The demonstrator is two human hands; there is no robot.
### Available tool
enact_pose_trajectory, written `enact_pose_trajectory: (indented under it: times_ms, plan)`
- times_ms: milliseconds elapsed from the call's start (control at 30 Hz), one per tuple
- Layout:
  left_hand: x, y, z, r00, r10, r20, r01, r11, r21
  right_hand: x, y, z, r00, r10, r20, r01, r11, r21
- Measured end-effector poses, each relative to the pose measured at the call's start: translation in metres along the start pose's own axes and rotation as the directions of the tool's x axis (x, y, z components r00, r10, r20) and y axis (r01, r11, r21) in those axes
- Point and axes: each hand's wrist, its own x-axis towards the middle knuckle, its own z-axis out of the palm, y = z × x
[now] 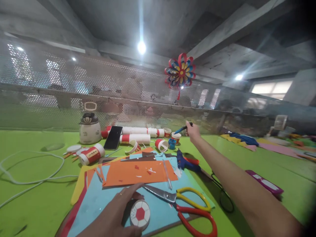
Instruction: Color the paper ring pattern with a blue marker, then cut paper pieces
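My left hand (120, 210) is curled around a small round white piece with a red hexagon (140, 214), low over light blue paper (86, 207). Stretched far forward, my right hand (193, 131) grips a blue-tipped brush (181, 129), whose tip is over a small paper cup (176, 137). Just below that cup stands an open jar of blue paint (172, 143). Scissors (170, 196) with one yellow and one red handle lie on the paper right of my left hand. Orange paper (138, 172) with small scraps lies beyond them.
A blue glue gun (182, 161) lies right of the papers. Behind are a phone (113, 137), white paper rolls (135, 138), cut cups (92, 154) and a bottle (90, 131). A white cable (32, 182) loops at left; a magenta case (264, 181) lies right. A perforated screen (138, 95) stands behind.
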Motion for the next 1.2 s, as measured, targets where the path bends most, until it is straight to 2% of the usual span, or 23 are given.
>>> enact_pose_trajectory:
  times_ms: [100, 233, 367, 533, 633, 767, 900, 1033, 1200]
  plan:
    - [0.0, 0.0, 0.0, 1.0, -0.014, 0.005, 0.014, 1.0, 0.004, -0.018, 0.0, -0.012, 0.986, 0.167, 0.023, -0.168, 0.963, 0.211]
    - [0.0, -0.001, -0.001, 1.0, 0.004, 0.006, -0.004, 1.0, 0.002, -0.054, -0.003, -0.028, 0.954, 0.27, 0.129, -0.299, 0.853, 0.427]
    - [0.0, -0.002, -0.001, 1.0, -0.003, 0.018, 0.003, 1.0, 0.005, -0.093, -0.012, -0.037, 0.926, 0.266, 0.267, -0.374, 0.731, 0.57]
    - [0.0, -0.002, -0.003, 0.999, 0.003, 0.034, -0.003, 1.0, -0.004, -0.133, -0.034, -0.037, 0.899, 0.17, 0.404, -0.416, 0.62, 0.665]
    - [0.0, -0.002, -0.003, 0.997, 0.056, 0.061, -0.055, 0.998, -0.012, -0.154, -0.045, -0.037, 0.883, 0.12, 0.453, -0.431, 0.59, 0.683]
    - [0.0, -0.002, -0.005, 0.992, 0.101, 0.07, -0.1, 0.995, -0.025, -0.179, -0.048, -0.033, 0.852, 0.103, 0.514, -0.467, 0.594, 0.655]
    - [0.0, 0.001, -0.008, 0.993, 0.068, 0.097, -0.067, 0.998, -0.015, -0.2, -0.044, -0.025, 0.797, 0.126, 0.59, -0.533, 0.604, 0.592]
    - [0.0, 0.005, -0.012, 0.991, 0.053, 0.123, -0.054, 0.999, 0.006, -0.214, -0.042, -0.022, 0.748, 0.138, 0.649, -0.561, 0.653, 0.508]
    - [0.0, 0.003, -0.014, 0.985, 0.034, 0.171, -0.027, 0.998, -0.048, -0.221, -0.043, -0.025, 0.736, 0.14, 0.663, -0.563, 0.671, 0.483]
